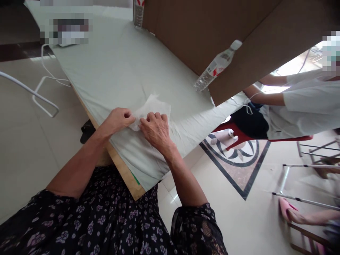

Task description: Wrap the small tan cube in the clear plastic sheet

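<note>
A thin, crumpled, whitish sheet [156,103], see-through in places, lies on the pale cloth of the table; whether it is tissue, fabric or film I cannot tell. At its near left edge my left hand [119,119] is closed in a pinch, thumb against forefinger. My right hand [156,129] rests over its near right part, fingers curled and pressed onto it. Between the two hands a small bunched piece of the sheet shows. The fingertips of my right hand are partly hidden.
A large cardboard panel [183,32] stands on the cloth-covered table [106,63]. A plastic bottle [217,66] leans beside it; another bottle [138,16] is farther back. At right sits a person in a white sleeve [313,102]. White metal tubing [37,95] is at left.
</note>
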